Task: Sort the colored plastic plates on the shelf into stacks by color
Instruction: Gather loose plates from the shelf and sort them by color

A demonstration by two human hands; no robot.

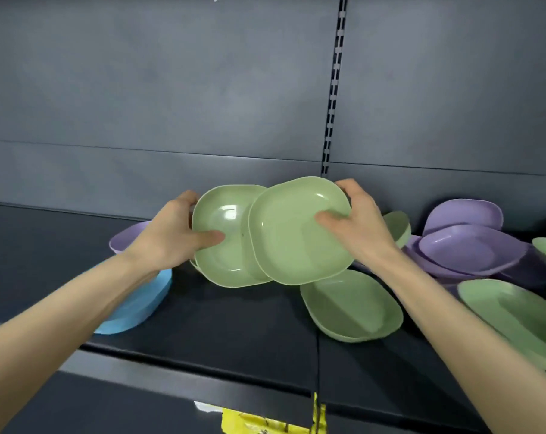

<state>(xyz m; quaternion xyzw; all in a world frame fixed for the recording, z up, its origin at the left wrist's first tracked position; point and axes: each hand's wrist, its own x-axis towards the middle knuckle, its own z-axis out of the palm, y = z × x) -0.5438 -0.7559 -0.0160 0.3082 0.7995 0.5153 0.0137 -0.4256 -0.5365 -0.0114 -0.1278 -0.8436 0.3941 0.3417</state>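
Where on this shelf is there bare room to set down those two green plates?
The widest bare patch of shelf lies between the blue stack and the flat-lying green plate, below the held plates. Another bare strip runs left of the blue stack. The right end is crowded with purple plates and other green plates.

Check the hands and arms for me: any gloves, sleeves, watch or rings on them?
Nothing worn that shows. The left hand and right hand are ungloved, with no rings, watch or bands visible. The left forearm and right forearm are uncovered to the frame edge, with no sleeve edge in view.
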